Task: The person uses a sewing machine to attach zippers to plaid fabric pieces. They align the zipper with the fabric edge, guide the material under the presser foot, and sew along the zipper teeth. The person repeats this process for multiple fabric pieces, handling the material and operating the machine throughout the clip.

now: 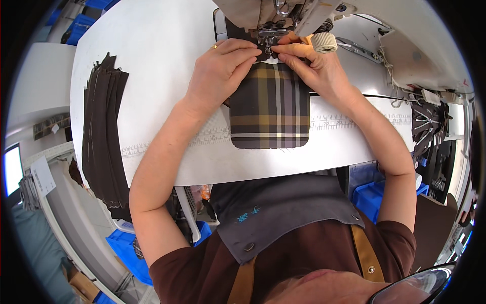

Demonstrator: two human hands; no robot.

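Observation:
A plaid fabric piece [270, 109] in dark grey, tan and white, with rounded lower corners, lies flat on the white table under the sewing machine [304, 12]. Its far end meets dark brown cloth [238, 29] beneath the presser foot [269, 44]. My left hand [217, 73] pinches the far edge just left of the foot, thumb and fingers pressed together. From the other side my right hand [314, 66] grips the same edge, its fingertips close by the needle area. The fingertips partly hide where cloth and plaid piece join.
A stack of dark brown cloth strips [104, 126] lies along the table's left side. A printed ruler scale [202, 136] crosses the table. Metal thread snips [358, 50] rest right of the machine head. Blue bins [369, 197] stand below the table.

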